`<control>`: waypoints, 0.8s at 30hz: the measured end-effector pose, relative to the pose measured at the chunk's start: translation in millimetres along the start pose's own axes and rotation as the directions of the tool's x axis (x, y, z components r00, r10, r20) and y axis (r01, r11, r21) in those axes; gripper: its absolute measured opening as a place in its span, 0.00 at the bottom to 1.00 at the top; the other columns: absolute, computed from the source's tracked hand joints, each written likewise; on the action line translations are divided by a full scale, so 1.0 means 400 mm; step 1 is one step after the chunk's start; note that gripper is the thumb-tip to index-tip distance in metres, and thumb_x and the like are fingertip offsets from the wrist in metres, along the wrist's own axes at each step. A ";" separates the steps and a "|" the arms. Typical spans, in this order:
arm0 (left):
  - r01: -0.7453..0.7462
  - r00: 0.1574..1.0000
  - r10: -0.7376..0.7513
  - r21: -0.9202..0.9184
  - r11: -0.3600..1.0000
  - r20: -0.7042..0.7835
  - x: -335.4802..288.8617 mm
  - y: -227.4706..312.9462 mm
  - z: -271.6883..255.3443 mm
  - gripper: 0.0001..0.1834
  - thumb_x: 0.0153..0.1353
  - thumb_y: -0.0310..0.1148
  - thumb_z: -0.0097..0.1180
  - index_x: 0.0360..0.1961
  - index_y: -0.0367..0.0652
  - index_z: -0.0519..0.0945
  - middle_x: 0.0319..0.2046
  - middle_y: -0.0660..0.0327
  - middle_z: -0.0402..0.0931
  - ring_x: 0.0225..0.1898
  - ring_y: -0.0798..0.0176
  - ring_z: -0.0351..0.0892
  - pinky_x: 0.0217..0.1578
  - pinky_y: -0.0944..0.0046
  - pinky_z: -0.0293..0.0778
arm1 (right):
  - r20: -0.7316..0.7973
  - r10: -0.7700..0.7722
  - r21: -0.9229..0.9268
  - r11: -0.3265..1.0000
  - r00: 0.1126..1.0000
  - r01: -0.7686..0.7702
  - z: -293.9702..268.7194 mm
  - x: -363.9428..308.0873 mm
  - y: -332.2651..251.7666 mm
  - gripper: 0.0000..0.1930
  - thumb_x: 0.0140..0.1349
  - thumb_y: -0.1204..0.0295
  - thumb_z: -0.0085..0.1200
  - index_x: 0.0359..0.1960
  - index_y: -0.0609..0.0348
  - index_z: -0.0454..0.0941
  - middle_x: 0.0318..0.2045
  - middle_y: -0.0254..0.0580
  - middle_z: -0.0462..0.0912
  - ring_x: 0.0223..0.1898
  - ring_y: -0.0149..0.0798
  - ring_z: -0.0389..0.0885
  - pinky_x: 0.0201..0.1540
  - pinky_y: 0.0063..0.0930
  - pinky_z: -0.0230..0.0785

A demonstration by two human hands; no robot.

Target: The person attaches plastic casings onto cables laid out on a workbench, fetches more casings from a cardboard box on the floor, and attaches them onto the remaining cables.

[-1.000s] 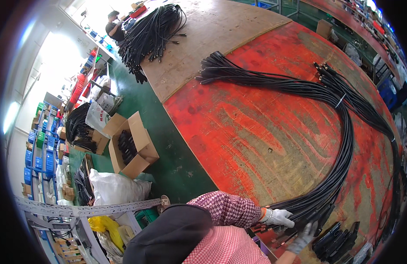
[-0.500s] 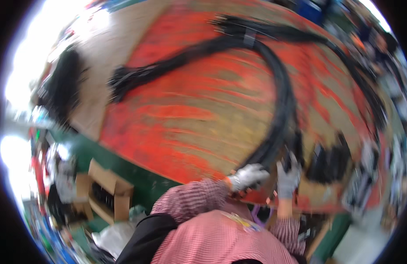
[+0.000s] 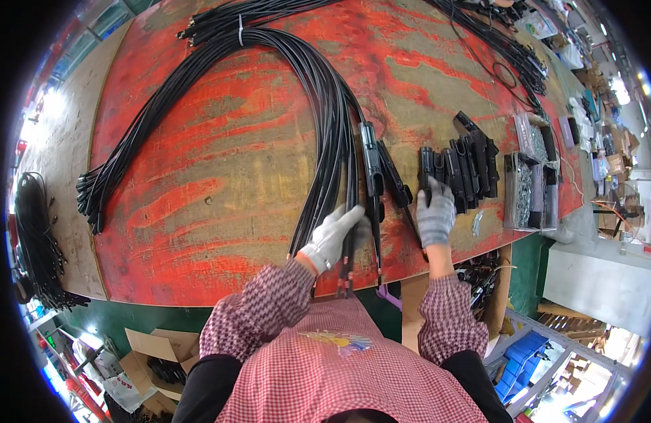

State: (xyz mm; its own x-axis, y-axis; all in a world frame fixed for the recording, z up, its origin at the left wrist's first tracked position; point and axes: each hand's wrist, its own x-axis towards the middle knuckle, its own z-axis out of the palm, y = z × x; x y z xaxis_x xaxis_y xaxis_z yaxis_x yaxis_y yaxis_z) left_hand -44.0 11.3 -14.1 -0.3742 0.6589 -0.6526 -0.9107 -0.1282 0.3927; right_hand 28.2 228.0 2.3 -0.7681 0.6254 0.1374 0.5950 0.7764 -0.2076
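Observation:
A thick bundle of black cables (image 3: 308,67) arcs over the worn red table and comes down toward me. My left hand (image 3: 334,238), in a pale glove, closes around one or more cables near their front ends. Just right of it lie a long black plastic housing (image 3: 372,162) with a cable running from its lower end, and a second black housing (image 3: 394,173). My right hand (image 3: 437,217), also gloved, has its fingers on the lower end of a black plastic housing (image 3: 427,163) at the left of a row of similar housings (image 3: 470,166).
Right of the row stands a divided bin (image 3: 510,190) of small metal parts. More cables (image 3: 505,49) lie at the far right, and another bundle (image 3: 36,240) hangs at the left edge. Below the table are cardboard boxes (image 3: 153,352) and a blue crate (image 3: 521,365).
The view has swung right and sharpened. My right hand has moved away from my left, out to the row of housings; my left hand is now on the cables' front ends.

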 end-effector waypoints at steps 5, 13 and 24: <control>0.026 0.980 -0.016 -0.050 0.998 0.198 0.051 0.030 0.079 0.11 0.64 0.29 0.53 0.46 0.41 0.69 0.34 0.57 0.77 0.34 0.60 0.81 0.38 0.58 0.80 | 0.208 0.136 -0.267 0.961 0.969 -0.077 0.046 0.087 0.000 0.27 0.55 0.58 0.57 0.57 0.49 0.71 0.46 0.47 0.74 0.47 0.50 0.75 0.48 0.43 0.71; 0.093 0.977 -0.098 0.033 0.995 0.190 -0.019 0.029 -0.043 0.15 0.64 0.31 0.54 0.50 0.38 0.71 0.38 0.56 0.78 0.38 0.59 0.82 0.39 0.59 0.81 | 0.386 0.244 -0.375 0.922 0.890 -0.090 0.014 0.041 0.023 0.35 0.54 0.49 0.56 0.62 0.48 0.64 0.49 0.49 0.74 0.45 0.50 0.79 0.45 0.44 0.73; 0.179 0.971 -0.214 0.265 0.947 0.107 -0.009 0.034 -0.038 0.11 0.57 0.37 0.64 0.24 0.44 0.76 0.17 0.68 0.71 0.18 0.71 0.71 0.24 0.67 0.71 | 0.618 -0.015 0.767 -0.208 0.786 -0.607 -0.155 -0.257 0.042 0.24 0.61 0.64 0.56 0.55 0.65 0.69 0.34 0.40 0.78 0.36 0.34 0.80 0.43 0.31 0.76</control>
State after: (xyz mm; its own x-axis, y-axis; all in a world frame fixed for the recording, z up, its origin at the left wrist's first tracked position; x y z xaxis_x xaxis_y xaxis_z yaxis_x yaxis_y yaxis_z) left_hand -57.9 -4.1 -16.3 -0.1498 0.7465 -0.6484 -0.8833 0.1936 0.4270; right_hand 131.8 181.7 44.6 -0.7589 0.4319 -0.4873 0.1609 -0.6008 -0.7831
